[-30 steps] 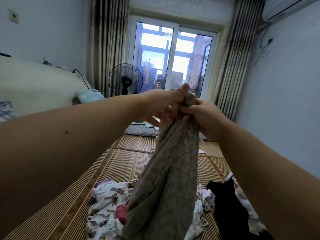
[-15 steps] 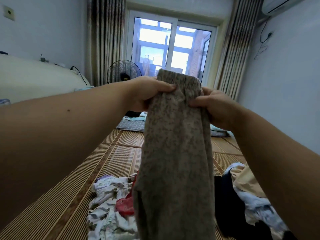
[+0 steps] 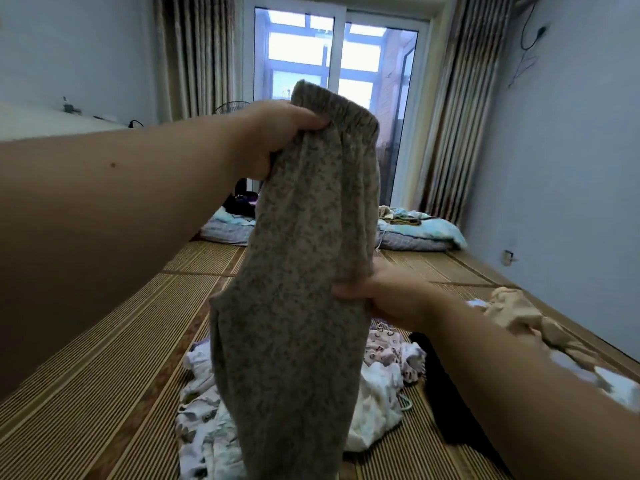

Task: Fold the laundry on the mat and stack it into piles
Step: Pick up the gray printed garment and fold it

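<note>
A speckled grey-brown pair of trousers [image 3: 298, 271] hangs upright in front of me, elastic waistband at the top. My left hand [image 3: 277, 136] grips the waistband at its left end. My right hand [image 3: 388, 296] pinches the right edge of the fabric about halfway down. Below the trousers lies a heap of unfolded laundry [image 3: 377, 386] on the striped woven mat [image 3: 114, 375]: white printed pieces, a pink patterned piece and a black garment [image 3: 446, 403]. The lower legs of the trousers run out of the frame.
Folded bedding [image 3: 415, 233] lies at the far end of the mat under the glass sliding door [image 3: 332, 84]. A beige crumpled garment [image 3: 519, 313] and light blue cloth sit at the right beside my forearm. Walls close in on both sides.
My right hand has left the waistband and slid down the right edge to mid-length. My left hand keeps the waistband and has lifted it a little higher.
</note>
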Motion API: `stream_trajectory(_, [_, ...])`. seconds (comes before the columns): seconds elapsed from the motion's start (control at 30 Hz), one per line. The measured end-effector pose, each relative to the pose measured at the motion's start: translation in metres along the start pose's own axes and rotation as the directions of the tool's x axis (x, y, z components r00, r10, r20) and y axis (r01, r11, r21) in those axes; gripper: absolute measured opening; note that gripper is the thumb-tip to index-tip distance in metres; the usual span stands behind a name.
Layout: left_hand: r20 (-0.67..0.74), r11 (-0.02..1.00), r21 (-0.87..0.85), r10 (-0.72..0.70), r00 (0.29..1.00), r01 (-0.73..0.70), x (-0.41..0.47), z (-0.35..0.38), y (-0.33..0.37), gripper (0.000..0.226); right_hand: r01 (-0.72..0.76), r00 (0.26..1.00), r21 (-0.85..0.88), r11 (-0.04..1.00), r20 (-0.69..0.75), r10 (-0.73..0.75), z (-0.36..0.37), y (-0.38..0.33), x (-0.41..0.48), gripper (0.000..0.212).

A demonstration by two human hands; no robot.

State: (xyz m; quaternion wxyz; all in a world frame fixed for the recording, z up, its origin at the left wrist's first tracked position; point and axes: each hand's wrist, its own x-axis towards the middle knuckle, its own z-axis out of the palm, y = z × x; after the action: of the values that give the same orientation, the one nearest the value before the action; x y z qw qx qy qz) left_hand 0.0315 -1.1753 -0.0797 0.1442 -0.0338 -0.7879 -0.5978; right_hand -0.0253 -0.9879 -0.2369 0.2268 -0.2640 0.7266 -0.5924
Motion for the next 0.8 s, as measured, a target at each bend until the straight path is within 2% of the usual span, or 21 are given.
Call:
stream_trajectory(0.07, [-0.038, 0.999, -0.028, -0.017, 0.999, 0.016, 0.004, -0.004, -0.004, 0.017, -0.059, 0.998, -0.047, 0.997, -0.009, 0.059, 0.005, 0.014, -0.001, 0.041])
stream_trajectory(0.17, [-0.157, 0.996, -0.04, -0.084, 0.984, 0.078, 0.008, -0.015, -0.018, 0.023, -0.112, 0.992, 0.025, 0.993, -0.053, 0.113, -0.004, 0.026, -0.006, 0.027])
stream_trajectory(0.23, [-0.196, 0.991, -0.039, -0.134, 0.971, 0.129, 0.008, -0.029, -0.032, 0.026, -0.13, 0.988, -0.001, 0.991, -0.086, 0.13, -0.016, 0.024, -0.011, 0.018])
stream_trajectory(0.37, [-0.129, 0.953, 0.036, -0.295, 0.947, 0.302, -0.004, -0.061, -0.074, 0.025, -0.189, 0.979, -0.044, 0.981, -0.09, 0.185, -0.034, 0.014, -0.019, 0.021])
stream_trajectory(0.47, [-0.074, 0.903, 0.043, -0.423, 0.903, 0.427, -0.027, -0.077, -0.113, 0.014, -0.248, 0.964, -0.21, 0.946, -0.152, 0.219, -0.035, 0.008, -0.02, 0.025])
stream_trajectory(0.53, [-0.047, 0.847, 0.063, -0.525, 0.85, 0.527, -0.043, -0.089, -0.151, 0.029, -0.277, 0.954, -0.399, 0.874, -0.226, 0.199, -0.028, 0.015, -0.012, 0.031])
stream_trajectory(0.6, [-0.015, 0.764, 0.122, -0.636, 0.771, 0.633, -0.06, -0.097, -0.192, 0.049, -0.286, 0.957, -0.628, 0.724, -0.226, 0.182, -0.015, 0.032, 0.0, 0.03])
stream_trajectory(0.63, [0.005, 0.723, 0.153, -0.682, 0.731, 0.673, -0.07, -0.098, -0.211, 0.052, -0.28, 0.96, -0.715, 0.641, -0.195, 0.201, -0.006, 0.044, 0.007, 0.027])
stream_trajectory(0.73, [0.025, 0.639, 0.221, -0.759, 0.651, 0.737, -0.101, -0.095, -0.263, 0.033, -0.25, 0.96, -0.847, 0.469, -0.152, 0.237, 0.03, 0.088, 0.029, 0.023])
stream_trajectory(0.8, [0.014, 0.604, 0.21, -0.788, 0.615, 0.769, -0.12, -0.092, -0.292, 0.026, -0.254, 0.963, -0.865, 0.432, -0.186, 0.193, 0.055, 0.123, 0.043, 0.023])
